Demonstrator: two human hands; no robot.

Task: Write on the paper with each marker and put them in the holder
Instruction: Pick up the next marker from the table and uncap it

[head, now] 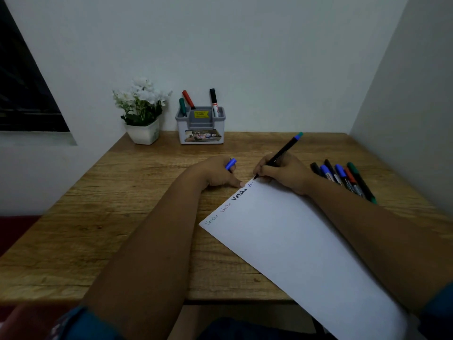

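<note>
We are partway through a word near the top corner of the paper (301, 244), which lies slantwise across the bench (122, 217) in the lower right of the frame. Our right hand (285, 174) grips a black-barrelled marker (282, 153) with a blue end, its tip touching the sheet just beside the last faint letters. Our left hand (220, 174) has its fingers curled round the blue cap (231, 164), while its thumb presses down on the paper's upper edge.

Three markers already stand in the holder (201, 126) at the back of the bench, centre of the frame, beside a white flower pot (143, 133). A cluster of unused markers (343, 177) lies to the right of our writing hand, partly behind the forearm.

What could go wrong from here, as we judge it:

- The writing has reached the corner, so the tip may run off the sheet and mark the bench.
- Only the thumb pins the paper; if it lifts, the sheet could slide mid-stroke.
- Our right forearm rests close to the loose markers and could nudge them towards the bench edge.
- The cap might be dropped or mismatched on recapping.
</note>
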